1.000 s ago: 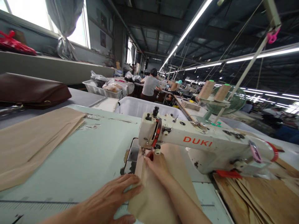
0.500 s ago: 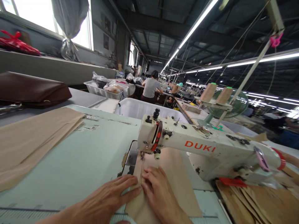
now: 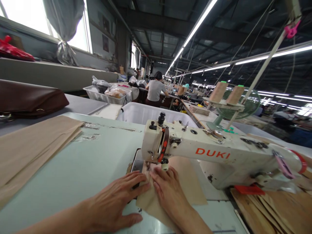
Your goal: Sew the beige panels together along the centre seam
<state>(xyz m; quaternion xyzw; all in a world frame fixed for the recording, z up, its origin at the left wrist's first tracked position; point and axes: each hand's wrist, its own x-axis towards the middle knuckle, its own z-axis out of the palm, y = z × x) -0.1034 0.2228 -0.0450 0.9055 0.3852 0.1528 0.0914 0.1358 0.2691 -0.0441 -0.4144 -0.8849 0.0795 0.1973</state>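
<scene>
A white sewing machine (image 3: pixel 185 146) marked DUKI stands on the pale green table. Under its needle area lies a beige piece of fabric (image 3: pixel 195 183), with a fold or seam line running toward the needle. My left hand (image 3: pixel 119 196) rests at the fabric's left edge, fingers stretched forward and thumb spread apart. On top of the fabric, my right hand (image 3: pixel 170 191) lies with its fingers extended close to the presser foot, right of the seam line. Both hands press from above, and neither is wrapped round anything. The needle tip is hard to make out.
Beige fabric pieces (image 3: pixel 36 139) lie on the left of the table, near a dark brown leather bag (image 3: pixel 31 99). A white bin (image 3: pixel 156 112) stands behind the machine. Thread cones (image 3: pixel 218 92) sit on a stand. Brown panels (image 3: pixel 275 208) lie at right. A person (image 3: pixel 156 89) works farther off.
The fabric has moved forward under the machine, and both hands have gone forward with it. My left thumb has come off the fabric and spread away from the fingers. The view has shifted slightly.
</scene>
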